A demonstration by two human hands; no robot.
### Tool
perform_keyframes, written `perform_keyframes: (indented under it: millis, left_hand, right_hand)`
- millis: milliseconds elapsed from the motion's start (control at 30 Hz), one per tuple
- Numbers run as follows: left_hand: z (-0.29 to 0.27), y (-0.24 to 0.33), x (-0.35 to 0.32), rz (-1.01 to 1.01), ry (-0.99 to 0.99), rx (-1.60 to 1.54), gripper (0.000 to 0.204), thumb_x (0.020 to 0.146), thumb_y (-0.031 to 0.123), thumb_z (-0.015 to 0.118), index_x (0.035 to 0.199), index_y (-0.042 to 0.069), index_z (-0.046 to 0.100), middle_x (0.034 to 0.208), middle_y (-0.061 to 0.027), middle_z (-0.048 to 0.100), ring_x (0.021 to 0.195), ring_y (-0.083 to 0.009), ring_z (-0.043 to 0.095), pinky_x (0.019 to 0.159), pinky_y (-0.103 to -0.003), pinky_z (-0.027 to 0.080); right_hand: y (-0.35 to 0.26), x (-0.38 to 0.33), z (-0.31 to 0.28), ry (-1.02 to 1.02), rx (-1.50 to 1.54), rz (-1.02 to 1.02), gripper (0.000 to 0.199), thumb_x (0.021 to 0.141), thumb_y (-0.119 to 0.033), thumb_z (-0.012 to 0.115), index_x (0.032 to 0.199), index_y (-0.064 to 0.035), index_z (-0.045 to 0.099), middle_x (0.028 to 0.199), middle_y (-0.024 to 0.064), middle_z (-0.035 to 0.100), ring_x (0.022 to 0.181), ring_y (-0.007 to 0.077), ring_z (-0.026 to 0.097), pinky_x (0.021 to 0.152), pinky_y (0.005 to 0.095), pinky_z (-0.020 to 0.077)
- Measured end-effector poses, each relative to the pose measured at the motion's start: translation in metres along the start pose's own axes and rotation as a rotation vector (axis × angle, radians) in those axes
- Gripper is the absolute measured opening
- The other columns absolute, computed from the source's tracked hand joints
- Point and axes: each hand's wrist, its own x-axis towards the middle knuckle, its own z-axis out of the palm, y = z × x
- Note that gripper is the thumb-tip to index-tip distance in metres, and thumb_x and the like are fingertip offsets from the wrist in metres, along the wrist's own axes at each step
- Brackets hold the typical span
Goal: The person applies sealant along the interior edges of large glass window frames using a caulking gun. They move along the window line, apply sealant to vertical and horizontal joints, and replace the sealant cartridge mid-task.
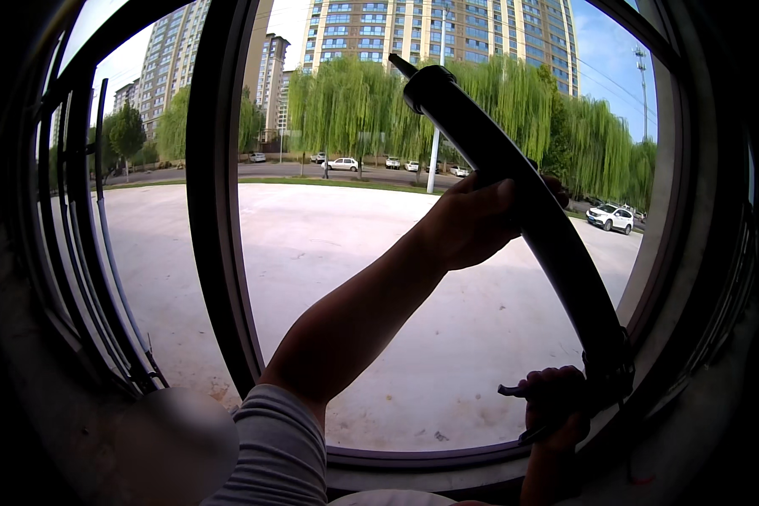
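Note:
A long dark caulking gun slants from the lower right up toward the top middle of the window, its nozzle tip close to the glass. My left hand reaches up on a grey-sleeved arm and wraps around the middle of the tube. My right hand is at the lower right, closed on the gun's handle and trigger lever. Both hands and the gun are in front of the large glass pane.
A dark vertical window post divides the pane from a narrower opened sash at the left. A pale sill runs along the bottom. Outside are a concrete yard, parked cars, willow trees and tall buildings.

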Motion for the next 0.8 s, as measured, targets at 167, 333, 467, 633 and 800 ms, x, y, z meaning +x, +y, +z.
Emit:
perform_keyframes:
  millis: [167, 333, 467, 633, 800]
  left_hand:
    - [0.024, 0.045, -0.006, -0.175, 0.466, 0.498, 0.07, 0.097, 0.031, 0.067, 0.148, 0.001, 0.031, 0.134, -0.0273, 0.056, 0.127, -0.0363, 0.058, 0.104, -0.049, 0.05]
    - [0.045, 0.093, 0.002, 0.512, 0.304, 1.953, 0.084, 0.082, 0.023, 0.082, 0.147, 0.002, 0.033, 0.145, -0.0354, 0.034, 0.128, -0.049, 0.051, 0.098, -0.051, 0.054]
    - [0.055, 0.141, 0.03, 0.567, 0.243, 1.879, 0.053, 0.083, 0.032, 0.081, 0.122, 0.004, 0.061, 0.124, -0.0241, 0.049, 0.111, -0.0389, 0.061, 0.088, -0.045, 0.058]
    - [0.027, 0.244, 0.062, 0.764, 0.067, 1.993, 0.045, 0.091, 0.041, 0.072, 0.117, 0.005, 0.064, 0.113, -0.0175, 0.067, 0.115, -0.0295, 0.062, 0.093, -0.043, 0.053]
    - [0.023, 0.324, 0.071, 0.818, 0.087, 1.807, 0.035, 0.097, 0.03, 0.058, 0.12, 0.003, 0.061, 0.124, -0.0223, 0.063, 0.122, -0.0385, 0.057, 0.107, -0.048, 0.044]
  right_hand:
    - [0.019, 0.032, 0.01, -0.035, -0.166, -0.151, 0.064, 0.091, -0.034, 0.071, 0.14, -0.0012, 0.046, 0.133, 0.0211, 0.059, 0.126, 0.0388, 0.055, 0.107, 0.0546, 0.044]
    - [0.027, 0.13, 0.054, -0.136, -0.56, -0.383, 0.06, 0.092, -0.024, 0.072, 0.142, -0.0008, 0.046, 0.128, 0.0219, 0.062, 0.124, 0.0338, 0.06, 0.111, 0.0568, 0.0444]
    - [0.021, 0.223, 0.101, -0.192, -0.783, -0.476, 0.054, 0.094, -0.021, 0.069, 0.14, -0.0006, 0.049, 0.128, 0.0194, 0.063, 0.126, 0.0318, 0.06, 0.112, 0.0526, 0.0444]
    - [0.017, 0.319, 0.175, -0.286, -1.038, -0.509, 0.051, 0.094, -0.023, 0.067, 0.136, 0.0023, 0.052, 0.125, 0.0185, 0.066, 0.123, 0.0333, 0.062, 0.112, 0.0497, 0.0435]
    - [0.019, 0.385, 0.237, -0.361, -1.236, -0.687, 0.048, 0.093, -0.028, 0.07, 0.131, -0.002, 0.058, 0.118, 0.0155, 0.07, 0.117, 0.0298, 0.066, 0.107, 0.0496, 0.0481]
